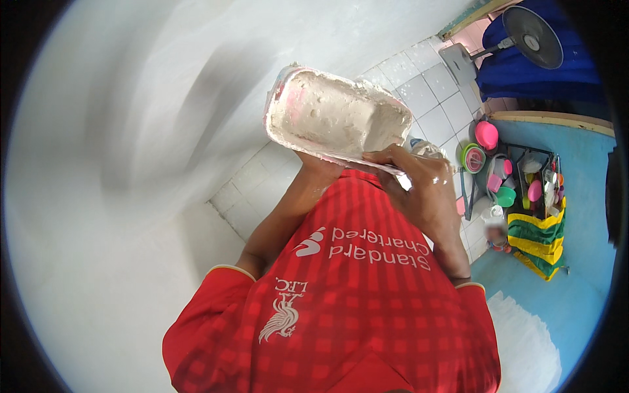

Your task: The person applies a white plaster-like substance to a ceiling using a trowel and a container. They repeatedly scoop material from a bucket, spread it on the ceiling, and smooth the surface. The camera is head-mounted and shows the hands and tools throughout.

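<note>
A rectangular tub (278,121) with rounded corners is tilted in front of my chest, its inside coated with thick off-white paste (327,114). My left hand (320,166) holds the tub from beneath its near side; most of its fingers are hidden under it. At the tub's near right edge, my right hand (422,171) is closed on a thin flat scraper (354,161), which lies along the rim. Paste is smeared over the right hand's fingers and knuckles. How far the scraper reaches behind the hand cannot be made out.
A whitish wall (131,131) fills the left side. On the tiled floor (439,82) stand a grey fan (532,40) and several bowls, with a pink one (486,134). A dark rack (540,173) of kitchenware and a striped cloth (537,239) are by the blue wall (583,164).
</note>
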`<state>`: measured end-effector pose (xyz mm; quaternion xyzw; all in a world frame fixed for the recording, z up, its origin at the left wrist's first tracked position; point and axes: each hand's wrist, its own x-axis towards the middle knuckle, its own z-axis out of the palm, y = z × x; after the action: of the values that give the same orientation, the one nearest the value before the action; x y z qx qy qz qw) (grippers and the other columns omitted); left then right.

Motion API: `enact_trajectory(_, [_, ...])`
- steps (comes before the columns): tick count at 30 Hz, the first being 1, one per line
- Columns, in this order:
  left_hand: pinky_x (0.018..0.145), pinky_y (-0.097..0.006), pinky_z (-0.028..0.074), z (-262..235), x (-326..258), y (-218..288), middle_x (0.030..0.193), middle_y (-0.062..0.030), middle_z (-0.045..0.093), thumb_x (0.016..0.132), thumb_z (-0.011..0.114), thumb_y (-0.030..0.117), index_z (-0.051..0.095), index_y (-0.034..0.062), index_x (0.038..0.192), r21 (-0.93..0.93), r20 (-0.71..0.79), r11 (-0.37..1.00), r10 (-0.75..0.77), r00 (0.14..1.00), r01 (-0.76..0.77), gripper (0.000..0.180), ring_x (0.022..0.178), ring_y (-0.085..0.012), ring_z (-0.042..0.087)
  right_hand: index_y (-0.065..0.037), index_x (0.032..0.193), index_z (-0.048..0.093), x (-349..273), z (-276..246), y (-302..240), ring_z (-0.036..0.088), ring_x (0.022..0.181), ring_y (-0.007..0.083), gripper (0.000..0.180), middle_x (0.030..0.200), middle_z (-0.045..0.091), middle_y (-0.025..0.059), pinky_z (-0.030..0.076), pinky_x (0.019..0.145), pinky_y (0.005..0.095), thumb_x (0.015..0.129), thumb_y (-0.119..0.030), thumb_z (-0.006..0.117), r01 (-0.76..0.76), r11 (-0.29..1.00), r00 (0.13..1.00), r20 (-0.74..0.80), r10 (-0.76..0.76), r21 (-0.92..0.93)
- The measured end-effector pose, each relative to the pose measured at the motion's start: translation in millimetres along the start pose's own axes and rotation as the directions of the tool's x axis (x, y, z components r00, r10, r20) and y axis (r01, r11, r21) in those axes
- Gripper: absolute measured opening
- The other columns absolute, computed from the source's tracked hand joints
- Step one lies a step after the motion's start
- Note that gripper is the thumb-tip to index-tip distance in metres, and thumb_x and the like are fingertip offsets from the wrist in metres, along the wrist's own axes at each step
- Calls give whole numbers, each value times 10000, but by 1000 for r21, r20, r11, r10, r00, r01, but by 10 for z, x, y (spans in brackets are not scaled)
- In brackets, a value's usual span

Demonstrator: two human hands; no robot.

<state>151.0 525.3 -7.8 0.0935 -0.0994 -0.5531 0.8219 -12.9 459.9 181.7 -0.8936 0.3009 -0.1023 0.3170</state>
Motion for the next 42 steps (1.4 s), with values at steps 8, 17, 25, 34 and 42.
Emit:
enact_trajectory(8, [1074,-493,501,74,-4,25,1441,-99,544,1024,581,465,439,127,1490,-19,5,1000,-12,1000,12,593,1290,-274,566,-241,1236,728,33,121,149,738,812,286,459,958,762,74,591,674,408,837,-17,690,222,975,975,21,-221,-31])
enact_trajectory(17, [1066,-487,509,54,23,36,1437,-93,544,1024,605,433,437,126,1487,-13,11,1000,-2,1000,2,580,1283,-267,569,-272,1285,706,162,-118,302,730,883,253,545,1074,765,-6,600,689,396,796,-33,724,356,934,925,159,-345,-44])
enact_trajectory(25, [1060,-482,517,-7,25,28,1433,-88,544,1024,626,405,436,126,1484,75,7,997,32,999,-33,571,1277,-260,573,-83,1160,756,211,-261,404,777,827,244,348,963,792,98,604,718,351,822,1,771,206,978,978,54,-204,-37])
enact_trajectory(34, [1057,-511,516,67,21,-96,1455,-101,516,1018,644,263,374,103,1523,511,106,830,198,974,-225,595,1293,-275,563,-2,1146,730,282,31,218,700,672,164,265,829,754,148,540,651,316,900,-86,781,-84,976,988,-108,108,202])
enact_trajectory(42, [1064,-492,508,633,166,-136,1480,-116,488,1023,644,299,345,98,1544,285,295,940,99,950,-187,634,1315,-279,549,-166,1241,729,140,196,101,714,830,303,421,1000,745,128,571,702,394,846,-21,728,76,976,997,15,-81,203])
